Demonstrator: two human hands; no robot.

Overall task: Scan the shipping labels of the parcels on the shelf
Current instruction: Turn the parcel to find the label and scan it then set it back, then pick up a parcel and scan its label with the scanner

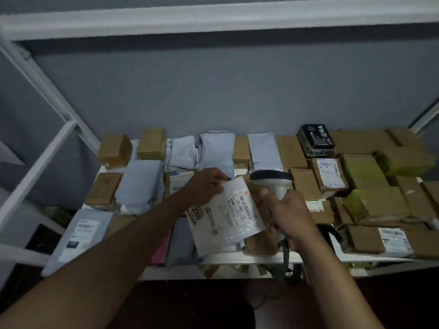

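My left hand [206, 185] pinches the top edge of a white plastic parcel [225, 217], lifted above the shelf with its shipping label and barcode facing up. My right hand [287, 211] grips the handle of a grey barcode scanner [273, 180], whose head sits just right of the parcel's upper corner. The scanner's cable [283, 262] hangs down below my right wrist. The white shelf [249, 258] carries several cardboard boxes and grey mailer bags.
A black box with white writing [316, 137] stands at the back right. Labelled boxes [329, 173] and yellow-taped boxes [370, 203] fill the right side. A grey bag with a label [80, 236] lies at the front left. White frame posts [40, 167] rise on the left.
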